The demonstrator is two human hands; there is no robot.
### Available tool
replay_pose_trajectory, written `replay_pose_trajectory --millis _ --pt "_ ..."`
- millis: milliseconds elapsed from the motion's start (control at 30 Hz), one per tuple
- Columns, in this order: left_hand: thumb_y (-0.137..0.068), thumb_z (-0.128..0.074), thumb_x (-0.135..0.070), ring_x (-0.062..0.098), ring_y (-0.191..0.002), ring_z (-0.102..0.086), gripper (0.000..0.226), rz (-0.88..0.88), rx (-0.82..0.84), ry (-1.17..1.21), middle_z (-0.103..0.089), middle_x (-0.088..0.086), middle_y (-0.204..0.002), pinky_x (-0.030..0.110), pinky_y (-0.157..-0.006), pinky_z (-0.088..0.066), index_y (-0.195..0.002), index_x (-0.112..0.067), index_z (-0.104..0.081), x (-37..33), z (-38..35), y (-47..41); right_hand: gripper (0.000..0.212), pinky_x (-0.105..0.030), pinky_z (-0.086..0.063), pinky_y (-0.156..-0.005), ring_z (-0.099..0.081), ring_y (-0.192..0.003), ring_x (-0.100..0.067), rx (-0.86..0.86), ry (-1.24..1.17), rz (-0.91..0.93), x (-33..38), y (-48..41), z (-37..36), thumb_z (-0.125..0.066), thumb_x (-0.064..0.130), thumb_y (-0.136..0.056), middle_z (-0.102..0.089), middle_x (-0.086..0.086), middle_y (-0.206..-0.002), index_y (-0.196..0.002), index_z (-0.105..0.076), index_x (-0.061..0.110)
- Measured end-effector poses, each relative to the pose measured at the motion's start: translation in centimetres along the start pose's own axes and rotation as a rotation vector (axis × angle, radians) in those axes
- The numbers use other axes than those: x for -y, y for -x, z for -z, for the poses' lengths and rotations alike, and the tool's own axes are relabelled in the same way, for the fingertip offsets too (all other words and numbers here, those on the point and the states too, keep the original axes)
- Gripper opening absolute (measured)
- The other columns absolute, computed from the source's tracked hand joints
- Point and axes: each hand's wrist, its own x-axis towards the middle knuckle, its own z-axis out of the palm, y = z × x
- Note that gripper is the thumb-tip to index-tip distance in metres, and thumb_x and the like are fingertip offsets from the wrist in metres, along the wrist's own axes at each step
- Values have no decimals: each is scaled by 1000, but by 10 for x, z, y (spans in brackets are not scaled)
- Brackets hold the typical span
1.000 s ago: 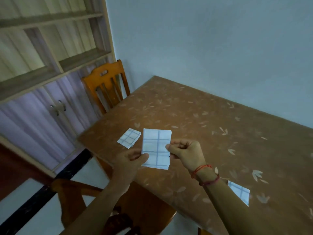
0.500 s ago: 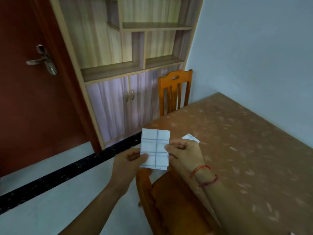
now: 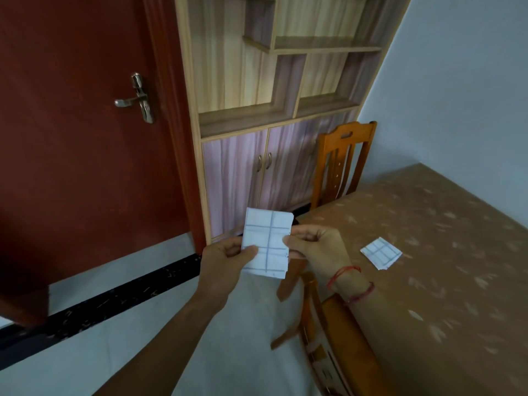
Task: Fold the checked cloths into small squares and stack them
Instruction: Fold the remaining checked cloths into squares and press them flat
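Observation:
A white cloth with blue checks (image 3: 267,241), folded into an upright rectangle, hangs in the air left of the table. My left hand (image 3: 228,260) pinches its lower left edge. My right hand (image 3: 317,245) pinches its right edge at mid height. A second checked cloth (image 3: 381,252), folded into a small square, lies flat on the brown patterned table (image 3: 428,224) to the right of my right hand.
An orange wooden chair (image 3: 343,164) stands at the table's far end, and another chair (image 3: 337,332) sits under my right forearm. A wooden cabinet with shelves (image 3: 271,115) and a red door (image 3: 85,124) fill the background. Pale floor lies below.
The view has swung left, away from the table toward the door and cabinet. Both hands keep the same pinch on the folded cloth. A third cloth at the lower right has left the frame.

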Motion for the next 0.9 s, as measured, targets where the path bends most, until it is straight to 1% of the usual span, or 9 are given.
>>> replay_pose_trajectory --millis 67,200,333,467,533,600,700,800,900 --pt "-82 -70 0 12 -85 -72 22 11 18 -6 -75 -3 -94 20 -69 -56 -93 -19 -73 -2 2 -16 14 -20 -57 -57 -71 -65 -11 -5 -29 -16 1 -15 -1 -70 -7 -80 -75 -1 -71 -94 -71 -5" --pt "-83 -69 0 17 -85 -72 21 43 82 -35 -76 1 -92 26 -71 -58 -103 -6 -72 -2 0 -54 18 -30 -61 -68 -74 -81 -22 2 -44 -24 -5 -52 2 -71 -2 -80 -76 -9 -87 -98 -72 2" --pt "-83 -69 -1 13 -83 -72 18 19 157 -157 -76 -2 -89 23 -71 -56 -100 -8 -73 -6 -12 -105 20 -25 -59 -62 -73 -74 -13 -8 -65 -32 -3 -104 9 -73 0 -79 -76 -1 -78 -99 -71 3" --pt "-85 -67 -1 15 -80 -72 17 36 270 -274 -76 -1 -85 24 -67 -57 -95 -10 -75 -14 -34 -169 19 -38 -60 -75 -72 -81 -26 -3 26 -41 4 -162 30 -75 0 -77 -75 -14 -87 -95 -74 4" --pt "-85 -67 -1 14 -79 -72 19 36 323 -313 -76 -2 -84 22 -64 -55 -91 -17 -76 -22 -50 -202 16 -32 -60 -72 -72 -79 -23 14 131 -46 10 -187 48 -73 -1 -79 -74 -16 -89 -94 -75 0" --pt "-84 -68 -1 13 -75 -71 18 44 339 -296 -76 -2 -81 22 -61 -53 -86 -17 -75 -30 -70 -233 14 -20 -57 -62 -72 -69 -9 1 198 -48 17 -206 66 -72 0 -80 -74 -11 -85 -94 -74 -2" --pt "-83 -69 1 17 -70 -71 9 160 312 -129 -75 6 -78 24 -56 -54 -87 -6 -73 -35 -108 -270 16 -13 -52 -50 -68 -57 -3 -188 101 -82 16 -226 97 -72 -2 -79 -72 -4 -73 -95 -72 -7" --pt "-84 -67 1 24 -80 -72 10 266 374 -29 -75 11 -87 30 -65 -59 -94 0 -70 -33 -147 -301 16 -26 -60 -59 -71 -71 -18 -409 23 -130 8 -239 127 -76 5 -77 -74 -14 -86 -91 -74 -1" --pt "-87 -65 -2 23 -85 -72 10 300 496 -62 -75 9 -90 35 -75 -60 -95 -5 -70 -23 -184 -328 7 -34 -61 -62 -72 -78 -25 -555 11 -189 -3 -248 153 -79 10 -76 -74 -14 -88 -82 -76 9"
